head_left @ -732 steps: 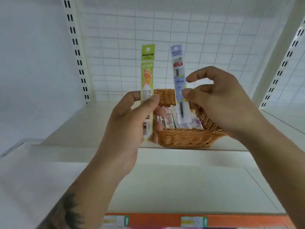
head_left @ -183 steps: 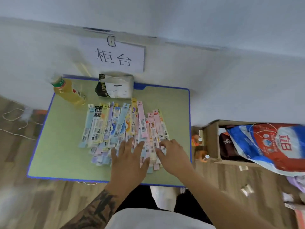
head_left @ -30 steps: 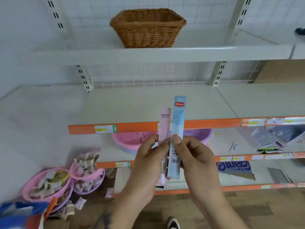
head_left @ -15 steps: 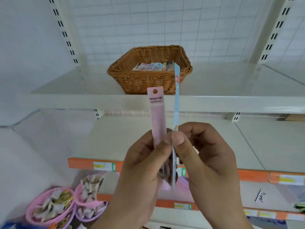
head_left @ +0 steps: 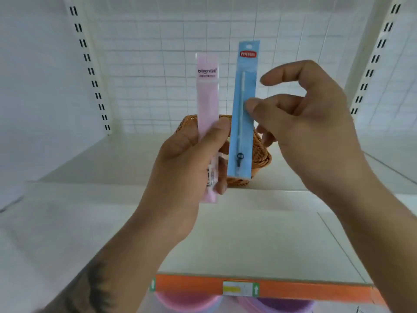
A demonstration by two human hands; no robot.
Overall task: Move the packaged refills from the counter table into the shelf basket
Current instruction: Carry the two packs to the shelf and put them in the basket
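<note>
My left hand (head_left: 185, 159) grips a pink refill packet (head_left: 207, 96) upright, thumb across its front. My right hand (head_left: 309, 129) pinches a blue refill packet (head_left: 242, 123) at mid-height between thumb and a finger, with the index finger raised free. Both packets stand side by side in front of the wicker basket (head_left: 261, 154), which sits on the upper shelf (head_left: 112, 168) and is mostly hidden behind them. The basket's contents are out of sight.
A white wire-grid back panel (head_left: 158, 75) and slotted uprights (head_left: 90, 71) frame the shelf. A lower shelf (head_left: 259, 242) with an orange price strip (head_left: 293, 290) runs below my arms. Pink and purple tubs (head_left: 187, 303) show beneath it.
The view has moved closer and higher towards the basket. My hands have spread apart, separating the two packets, and the blue one now faces me flat instead of edge-on.
</note>
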